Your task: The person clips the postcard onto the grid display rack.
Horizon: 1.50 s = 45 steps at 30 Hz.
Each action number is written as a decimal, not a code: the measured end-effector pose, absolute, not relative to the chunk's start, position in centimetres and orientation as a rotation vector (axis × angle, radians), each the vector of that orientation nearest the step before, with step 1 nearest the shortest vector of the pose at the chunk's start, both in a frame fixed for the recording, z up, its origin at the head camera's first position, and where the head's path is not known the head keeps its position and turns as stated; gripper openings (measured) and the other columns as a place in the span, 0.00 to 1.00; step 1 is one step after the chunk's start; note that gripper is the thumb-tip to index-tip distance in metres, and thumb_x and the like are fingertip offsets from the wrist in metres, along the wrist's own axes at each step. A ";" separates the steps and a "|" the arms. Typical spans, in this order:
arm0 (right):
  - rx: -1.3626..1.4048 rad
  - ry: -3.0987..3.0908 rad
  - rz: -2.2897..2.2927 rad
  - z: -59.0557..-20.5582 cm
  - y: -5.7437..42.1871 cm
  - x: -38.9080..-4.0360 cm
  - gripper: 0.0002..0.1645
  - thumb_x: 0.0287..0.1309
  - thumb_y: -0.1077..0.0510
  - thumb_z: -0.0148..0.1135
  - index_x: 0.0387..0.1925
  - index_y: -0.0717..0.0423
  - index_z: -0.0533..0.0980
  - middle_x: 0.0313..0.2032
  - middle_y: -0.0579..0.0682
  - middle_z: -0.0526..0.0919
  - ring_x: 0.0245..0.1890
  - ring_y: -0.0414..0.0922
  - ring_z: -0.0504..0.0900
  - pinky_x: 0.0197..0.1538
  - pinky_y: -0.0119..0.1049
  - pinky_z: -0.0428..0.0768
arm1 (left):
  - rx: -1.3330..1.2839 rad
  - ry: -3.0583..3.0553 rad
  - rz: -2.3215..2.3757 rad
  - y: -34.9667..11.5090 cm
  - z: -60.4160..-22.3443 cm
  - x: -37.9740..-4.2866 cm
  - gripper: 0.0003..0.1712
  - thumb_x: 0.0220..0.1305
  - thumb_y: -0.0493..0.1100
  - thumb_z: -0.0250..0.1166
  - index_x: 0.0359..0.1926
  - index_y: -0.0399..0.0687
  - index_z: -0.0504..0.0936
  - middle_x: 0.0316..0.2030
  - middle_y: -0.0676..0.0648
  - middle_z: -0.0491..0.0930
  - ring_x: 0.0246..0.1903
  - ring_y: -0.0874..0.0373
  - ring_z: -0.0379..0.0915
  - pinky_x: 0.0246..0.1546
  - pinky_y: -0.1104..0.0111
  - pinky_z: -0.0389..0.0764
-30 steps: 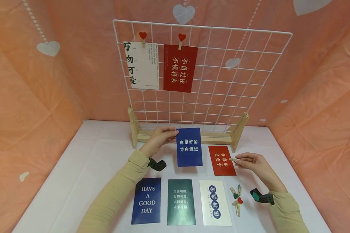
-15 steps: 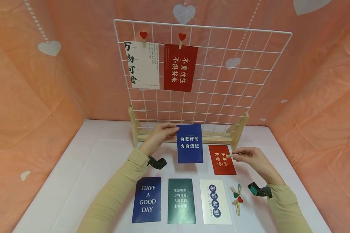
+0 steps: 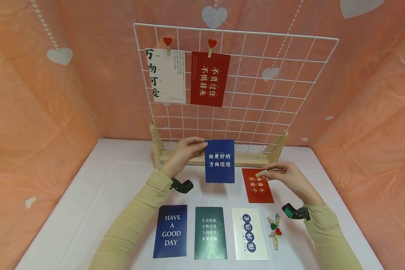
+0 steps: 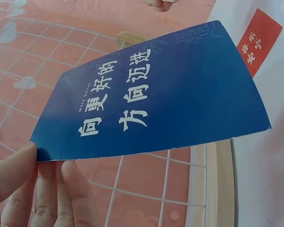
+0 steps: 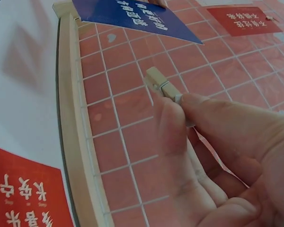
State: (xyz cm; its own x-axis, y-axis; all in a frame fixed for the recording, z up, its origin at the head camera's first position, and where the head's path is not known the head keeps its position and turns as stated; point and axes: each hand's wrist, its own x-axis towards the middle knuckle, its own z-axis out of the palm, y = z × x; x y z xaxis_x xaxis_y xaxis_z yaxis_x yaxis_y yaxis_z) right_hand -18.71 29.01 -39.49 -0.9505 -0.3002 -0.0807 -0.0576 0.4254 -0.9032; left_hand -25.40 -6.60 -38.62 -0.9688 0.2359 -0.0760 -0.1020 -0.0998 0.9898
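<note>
My left hand (image 3: 188, 150) pinches a blue card (image 3: 219, 172) with white characters by its upper left corner, above the table in front of the white wire grid (image 3: 249, 90). In the left wrist view, thumb and fingertips grip one corner of the blue card (image 4: 189, 90). My right hand (image 3: 288, 178) pinches a small wooden clothespin (image 3: 261, 173) over a red card (image 3: 256, 191) lying on the table. The right wrist view shows the clothespin (image 5: 162, 84) between thumb and forefinger, its jaws pointing away from the fingers.
A white card (image 3: 170, 82) and a red card (image 3: 209, 80) hang from the grid by heart clothespins. Blue (image 3: 170, 232), green (image 3: 210, 247) and white (image 3: 241, 240) cards lie along the front. Several clothespins (image 3: 275, 234) lie right of them. Wooden feet (image 3: 276, 152) hold the grid.
My left hand has raised the blue card slightly toward the grid. My right hand has moved up and left with the clothespin, which now overlaps the red card's upper part in the head view.
</note>
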 end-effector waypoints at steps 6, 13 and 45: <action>-0.333 2.449 -1.549 -38.8 28.4 -19.1 0.25 0.62 0.53 0.64 0.52 0.69 0.75 0.43 0.58 0.84 0.42 0.47 0.84 0.54 0.40 0.78 | 0.155 1.925 2.183 -6.6 -38.4 -25.3 0.13 0.64 0.38 0.65 0.48 0.37 0.80 0.41 0.42 0.80 0.38 0.53 0.79 0.52 0.59 0.78; -0.386 2.467 -1.548 -37.8 28.0 -19.7 0.21 0.62 0.55 0.63 0.49 0.67 0.77 0.41 0.59 0.84 0.40 0.46 0.84 0.48 0.38 0.81 | 0.162 1.933 2.192 -6.4 -38.1 -25.4 0.13 0.63 0.38 0.66 0.47 0.37 0.80 0.41 0.42 0.80 0.39 0.53 0.79 0.54 0.56 0.76; -0.617 2.641 -1.584 -30.3 25.4 -22.3 0.15 0.60 0.60 0.65 0.46 0.65 0.80 0.41 0.56 0.85 0.37 0.45 0.85 0.43 0.34 0.83 | 0.366 2.033 2.241 -4.4 -32.4 -26.2 0.15 0.60 0.41 0.69 0.47 0.39 0.83 0.40 0.41 0.82 0.38 0.51 0.81 0.50 0.56 0.79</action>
State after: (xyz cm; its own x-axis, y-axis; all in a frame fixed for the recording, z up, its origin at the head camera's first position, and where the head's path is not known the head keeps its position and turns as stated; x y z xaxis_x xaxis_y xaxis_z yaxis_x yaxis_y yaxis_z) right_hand -22.31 25.39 -30.27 -0.9228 -0.3307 0.1977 -0.3301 0.4140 -0.8483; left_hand -26.17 -4.37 -32.40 -0.9668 0.2290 0.1136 0.0908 -0.1076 0.9900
